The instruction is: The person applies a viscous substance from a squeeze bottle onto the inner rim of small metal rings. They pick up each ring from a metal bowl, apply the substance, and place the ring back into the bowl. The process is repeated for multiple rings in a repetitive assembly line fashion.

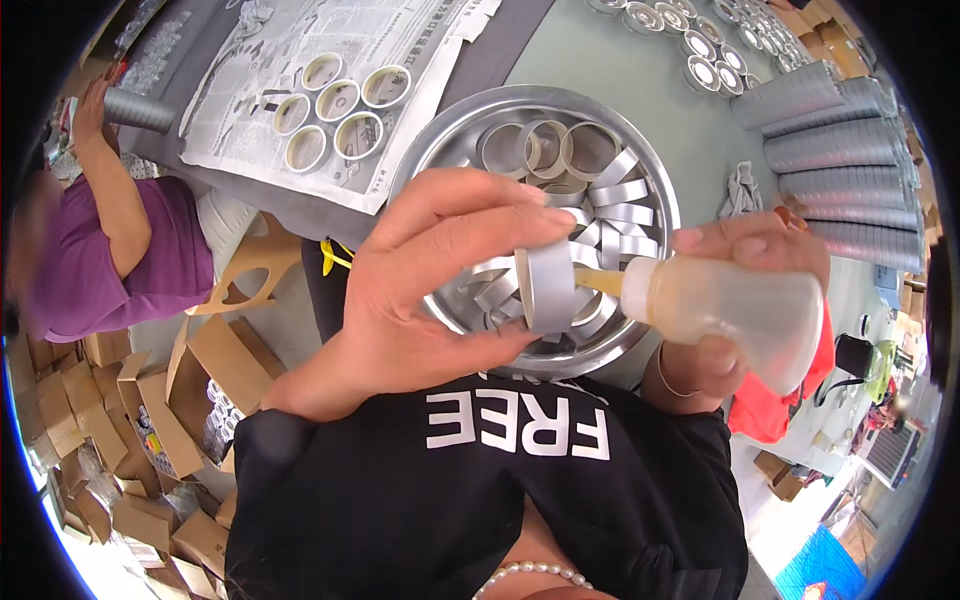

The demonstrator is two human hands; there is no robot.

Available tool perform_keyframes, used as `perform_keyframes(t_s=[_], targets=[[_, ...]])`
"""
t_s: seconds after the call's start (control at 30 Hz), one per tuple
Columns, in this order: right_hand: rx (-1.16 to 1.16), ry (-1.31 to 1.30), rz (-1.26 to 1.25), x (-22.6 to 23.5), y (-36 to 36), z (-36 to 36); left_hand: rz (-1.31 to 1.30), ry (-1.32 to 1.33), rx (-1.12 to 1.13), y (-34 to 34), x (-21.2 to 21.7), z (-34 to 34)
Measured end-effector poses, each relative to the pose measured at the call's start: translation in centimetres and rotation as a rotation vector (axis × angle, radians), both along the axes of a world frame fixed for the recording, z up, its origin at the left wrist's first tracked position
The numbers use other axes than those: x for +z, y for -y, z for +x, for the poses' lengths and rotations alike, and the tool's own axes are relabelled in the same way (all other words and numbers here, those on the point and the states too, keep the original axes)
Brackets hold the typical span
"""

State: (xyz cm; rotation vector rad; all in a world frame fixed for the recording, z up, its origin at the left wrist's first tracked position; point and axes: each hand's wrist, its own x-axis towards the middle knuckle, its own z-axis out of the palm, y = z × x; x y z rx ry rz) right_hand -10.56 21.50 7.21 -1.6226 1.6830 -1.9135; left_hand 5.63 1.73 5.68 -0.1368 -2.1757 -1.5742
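A silver ring (551,288) is held above the metal basin (668,190), its opening turned sideways, pinched between the thumb and fingers of the left hand (425,270); the right hand (768,248) grips a translucent squeeze bottle (745,315) over the basin's right side, its yellowish nozzle (598,281) at the ring's edge, though contact cannot be confirmed. Work appears at an early stage: six rings (338,119) stand on newspaper (235,125) beyond and left of the basin, presumably finished, while many loose rings (622,193) inside it seem still untreated. The basin rests on a grey-green table (590,75); a dark cloth (505,55) underlies the newspaper. Ribbed silver columns (840,155) lie right of the basin, round metal parts (703,77) beyond it. Farther left of the basin are a co-worker in purple (130,235) and open cardboard boxes (230,360).
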Motion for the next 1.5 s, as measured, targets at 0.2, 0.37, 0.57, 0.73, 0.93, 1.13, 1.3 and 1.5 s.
perform_keyframes(t_s=[0.2, 0.37, 0.57, 0.73, 0.93, 1.13, 1.3, 1.5], targets=[[-0.186, 0.337, -0.043, -0.7, 2.7, 0.5, -0.201, -0.232, -0.036, 0.3, -1.1, -0.5], [0.044, 0.754, -0.049, -1.9, 3.2, -1.2, -0.268, -0.276, -0.043, 0.8, -1.5, -0.7], [0.203, 1.218, -0.341, -2.0, 2.4, -4.0, -0.015, 0.351, 0.598, 5.1, -1.4, 1.6], [0.245, 1.099, -0.409, -1.5, 1.8, -4.3, -0.546, 0.726, 0.729, 11.2, -8.1, 4.0], [0.341, 1.044, -0.402, -2.8, 2.0, -4.9, -0.256, 0.296, 0.655, 6.9, -5.9, -1.1], [0.257, 1.028, -0.425, -2.0, 1.7, -4.5, -0.743, 0.145, 0.159, 2.8, -7.8, -9.2], [0.195, 1.025, -0.448, -1.2, 1.5, -4.0, -0.888, 0.303, 0.052, 2.4, -8.8, -11.2], [0.179, 1.01, -0.451, -1.4, 1.4, -4.1, -0.761, 0.22, 0.064, 2.4, -8.4, -10.1]])
